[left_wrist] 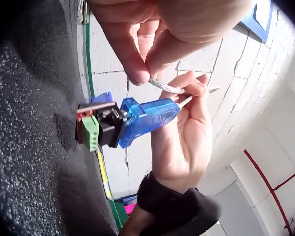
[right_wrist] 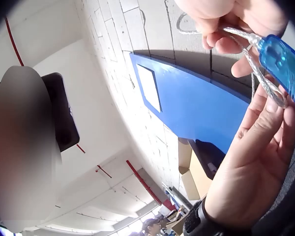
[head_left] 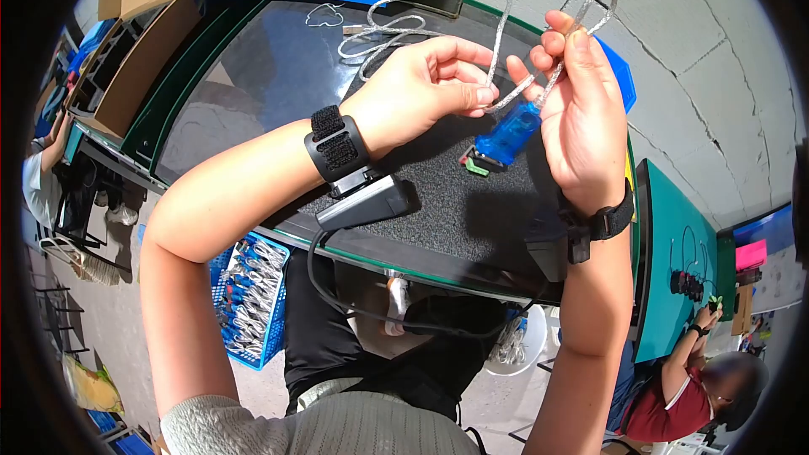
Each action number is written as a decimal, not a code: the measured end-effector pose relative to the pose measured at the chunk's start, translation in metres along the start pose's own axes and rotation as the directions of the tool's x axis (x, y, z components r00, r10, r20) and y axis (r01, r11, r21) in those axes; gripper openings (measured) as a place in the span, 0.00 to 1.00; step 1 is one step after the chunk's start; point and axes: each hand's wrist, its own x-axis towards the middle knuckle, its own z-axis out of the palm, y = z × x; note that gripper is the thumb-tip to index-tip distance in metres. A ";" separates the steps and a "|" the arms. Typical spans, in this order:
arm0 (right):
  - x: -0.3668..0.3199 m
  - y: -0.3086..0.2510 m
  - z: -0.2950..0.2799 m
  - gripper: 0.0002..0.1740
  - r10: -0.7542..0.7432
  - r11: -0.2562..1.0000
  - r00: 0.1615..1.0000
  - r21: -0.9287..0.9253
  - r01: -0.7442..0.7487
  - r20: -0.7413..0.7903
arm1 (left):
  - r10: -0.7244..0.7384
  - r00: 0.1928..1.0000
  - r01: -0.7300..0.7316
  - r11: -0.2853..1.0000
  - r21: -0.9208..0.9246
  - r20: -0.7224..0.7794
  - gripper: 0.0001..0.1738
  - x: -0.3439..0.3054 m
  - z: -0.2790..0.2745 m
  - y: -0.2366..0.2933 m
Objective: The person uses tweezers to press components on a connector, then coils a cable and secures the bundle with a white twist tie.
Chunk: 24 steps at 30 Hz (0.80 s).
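A silver braided cable runs in loose loops between both hands. My left hand pinches it between thumb and index finger, close beside the right hand. My right hand grips a loop of the same cable with curled fingers. From that cable hangs a translucent blue connector housing, tilted over the dark mat. On its end sits a black plug part with a green terminal block. The right wrist view shows the blue housing at its right edge, next to both hands.
Cable coils and a metal plug lie on the table's far side. A black textured mat covers the near part. Below stand a blue basket and a white bucket of bundled cables. Another person works at right.
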 end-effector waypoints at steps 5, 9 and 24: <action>-0.001 0.001 0.003 0.20 -0.004 1.000 1.000 0.014 0.004 0.001 | 0.046 0.999 -0.046 0.999 -0.013 -0.007 0.23 0.000 0.001 -0.001; -0.001 0.005 0.000 0.17 -0.008 1.000 1.000 0.025 0.008 0.005 | 0.126 0.990 -0.125 0.992 0.018 -0.066 0.21 -0.001 0.004 0.002; -0.003 0.016 0.005 0.18 0.036 0.999 0.999 -0.022 -0.036 -0.012 | 0.197 0.978 -0.185 0.970 0.156 -0.065 0.24 0.000 0.002 -0.004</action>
